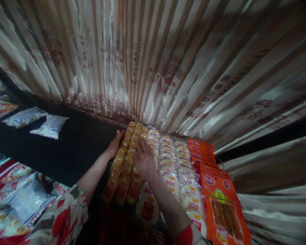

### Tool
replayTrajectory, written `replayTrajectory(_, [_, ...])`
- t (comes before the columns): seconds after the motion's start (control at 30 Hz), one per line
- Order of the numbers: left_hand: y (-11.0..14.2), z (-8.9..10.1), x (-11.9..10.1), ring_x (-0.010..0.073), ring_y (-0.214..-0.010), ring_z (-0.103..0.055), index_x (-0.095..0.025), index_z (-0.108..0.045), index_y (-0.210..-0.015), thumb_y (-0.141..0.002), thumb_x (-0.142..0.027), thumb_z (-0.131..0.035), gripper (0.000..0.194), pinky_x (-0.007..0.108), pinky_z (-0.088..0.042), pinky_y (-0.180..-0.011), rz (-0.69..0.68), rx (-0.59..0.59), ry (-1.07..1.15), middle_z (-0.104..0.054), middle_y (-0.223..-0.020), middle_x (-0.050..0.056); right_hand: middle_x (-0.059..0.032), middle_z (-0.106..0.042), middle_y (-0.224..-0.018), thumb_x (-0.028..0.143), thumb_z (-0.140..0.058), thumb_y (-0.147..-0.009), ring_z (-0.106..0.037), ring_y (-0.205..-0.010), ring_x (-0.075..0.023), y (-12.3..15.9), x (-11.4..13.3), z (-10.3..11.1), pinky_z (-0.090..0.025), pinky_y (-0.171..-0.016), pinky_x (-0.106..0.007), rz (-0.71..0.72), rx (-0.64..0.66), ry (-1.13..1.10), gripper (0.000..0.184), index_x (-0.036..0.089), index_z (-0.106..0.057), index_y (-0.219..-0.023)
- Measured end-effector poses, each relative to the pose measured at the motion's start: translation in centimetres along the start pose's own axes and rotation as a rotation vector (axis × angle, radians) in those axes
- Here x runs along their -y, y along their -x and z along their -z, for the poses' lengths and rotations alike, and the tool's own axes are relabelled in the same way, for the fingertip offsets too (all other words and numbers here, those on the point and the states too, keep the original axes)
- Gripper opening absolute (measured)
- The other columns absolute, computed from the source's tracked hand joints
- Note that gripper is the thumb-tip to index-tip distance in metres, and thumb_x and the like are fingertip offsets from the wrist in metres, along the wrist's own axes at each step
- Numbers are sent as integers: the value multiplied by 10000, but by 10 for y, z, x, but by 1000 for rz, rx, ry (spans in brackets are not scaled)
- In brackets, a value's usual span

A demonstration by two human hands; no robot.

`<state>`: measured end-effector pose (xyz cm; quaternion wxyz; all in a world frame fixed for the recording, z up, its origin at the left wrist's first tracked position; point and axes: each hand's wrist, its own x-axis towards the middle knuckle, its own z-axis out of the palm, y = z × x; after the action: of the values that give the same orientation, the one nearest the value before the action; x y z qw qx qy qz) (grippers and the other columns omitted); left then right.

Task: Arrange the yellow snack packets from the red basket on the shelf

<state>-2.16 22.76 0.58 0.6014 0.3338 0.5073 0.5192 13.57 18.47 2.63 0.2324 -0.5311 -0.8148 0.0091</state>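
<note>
My left hand [114, 143] unclenched along outer side of yellow packets [127, 165] — right hand [144, 162] flat on top, fingers extended. Packets in rows between black surface [83, 143] and white packets [167, 161] — palms probably bracing rows against slumping.

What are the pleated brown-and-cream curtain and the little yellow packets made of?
The pleated brown-and-cream curtain is perhaps thin, shiny plastic or coated cloth, because its folds catch bright streaks of light. The little yellow packets seem wrapped in glossy plastic film, since they glint.
</note>
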Motion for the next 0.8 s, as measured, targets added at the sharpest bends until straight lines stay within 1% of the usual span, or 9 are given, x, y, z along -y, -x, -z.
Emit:
replayTrajectory(0.07, [-4,-4,1,203,-1292,-401,-270,-450,-1335,-865,-624,-255,620,351,-279,-1103,16,35,23,-447,-1381,-2,-191,-451,-1371,302,-325,-934,-358,-1318,-274,-1,0,-2,-318,-1070,-483,3,36,13,454,71,-477,-1293])
replayTrajectory(0.13, [-6,-5,2,207,-1287,-410,-274,-460,-1328,-865,-620,-268,609,359,-283,-1102,19,41,31,-461,-1371,-4,-185,-457,-1368,308,-331,-933,-365,-1314,-271,0,0,-3,-315,-1073,-483,4,45,5,453,79,-474,-1297])
replayTrajectory(0.27, [-1,4,-1,189,-1339,-315,-266,-494,-1303,-873,-613,-246,605,336,-193,-1137,-52,-26,-19,-398,-1414,-17,-155,-425,-1400,312,-334,-933,-317,-1343,-254,2,-1,-3,-298,-1087,-485,0,-7,-49,442,115,-471,-1303])
replayTrajectory(0.37, [12,15,-4,169,-1363,-253,-226,-488,-1311,-886,-603,-187,643,315,-141,-1149,-129,-77,-33,-358,-1442,5,-151,-409,-1413,305,-338,-930,-304,-1349,-252,5,1,3,-303,-1088,-486,-3,-29,-91,440,117,-469,-1306])
replayTrajectory(0.47, [39,23,-2,171,-1357,-280,-211,-474,-1324,-890,-599,-166,658,323,-142,-1153,-185,-102,-4,-374,-1439,29,-152,-412,-1409,304,-327,-933,-306,-1347,-246,9,9,13,-313,-1086,-485,-6,-58,-148,441,113,-465,-1306])
replayTrajectory(0.6, [91,25,11,183,-1332,-344,-192,-488,-1313,-888,-602,-161,675,327,-205,-1145,-293,-184,68,-450,-1398,48,-155,-389,-1420,303,-283,-946,-280,-1359,-227,22,29,27,-310,-1094,-479,-44,-132,-251,452,95,-441,-1315])
replayTrajectory(0.7, [134,22,29,186,-1357,-296,-207,-471,-1327,-893,-588,-137,667,325,-178,-1155,-307,-285,-14,-420,-1424,28,-145,-357,-1443,298,-274,-951,-256,-1370,-213,43,45,35,-292,-1108,-475,-79,-168,-310,460,96,-396,-1345])
replayTrajectory(0.77, [159,19,44,178,-1379,-243,-229,-437,-1350,-901,-566,-151,630,310,-138,-1165,-280,-325,-110,-374,-1454,2,-126,-328,-1464,273,-268,-953,-246,-1375,-207,62,56,36,-295,-1108,-478,-99,-156,-336,460,119,-346,-1379])
replayTrajectory(0.8, [168,18,52,176,-1387,-220,-233,-407,-1368,-904,-555,-156,619,309,-130,-1167,-296,-359,-146,-334,-1475,-5,-123,-320,-1469,268,-280,-951,-255,-1372,-209,74,60,35,-309,-1102,-472,-101,-153,-344,455,127,-350,-1378])
